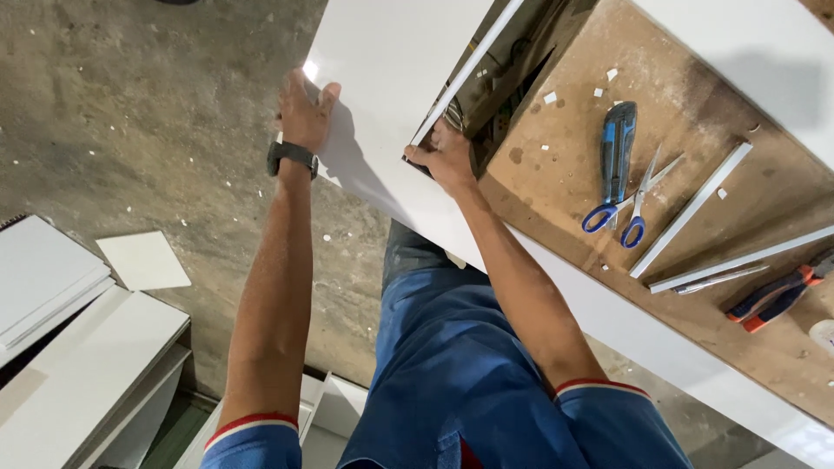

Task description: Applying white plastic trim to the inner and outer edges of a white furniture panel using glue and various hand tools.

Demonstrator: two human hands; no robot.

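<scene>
**Both hands on a white panel at the workbench edge**

Concrete floor (130,130) fills the left side, dusty, flecked with white chips. Wooden workbench (695,287) runs along the right, brown top, white front edge. White panel (391,78) sticks out from the bench over the floor, flat, glossy. Stacked white boards (78,365) sit lower left, a small white square piece (143,260) on the floor beside them.

Left hand (304,108) lies on the panel's outer edge, fingers closed over the rim, black watch (292,156) on the wrist. Right hand (447,156) grips the panel's inner edge near the bench corner, fingers wrapped under, thumb on top.

On the bench: white strips (691,210) lying slanted, blue utility knife (617,148), blue-handled scissors (638,195) touching the knife, red-and-blue pliers (773,300) near the right border.
</scene>
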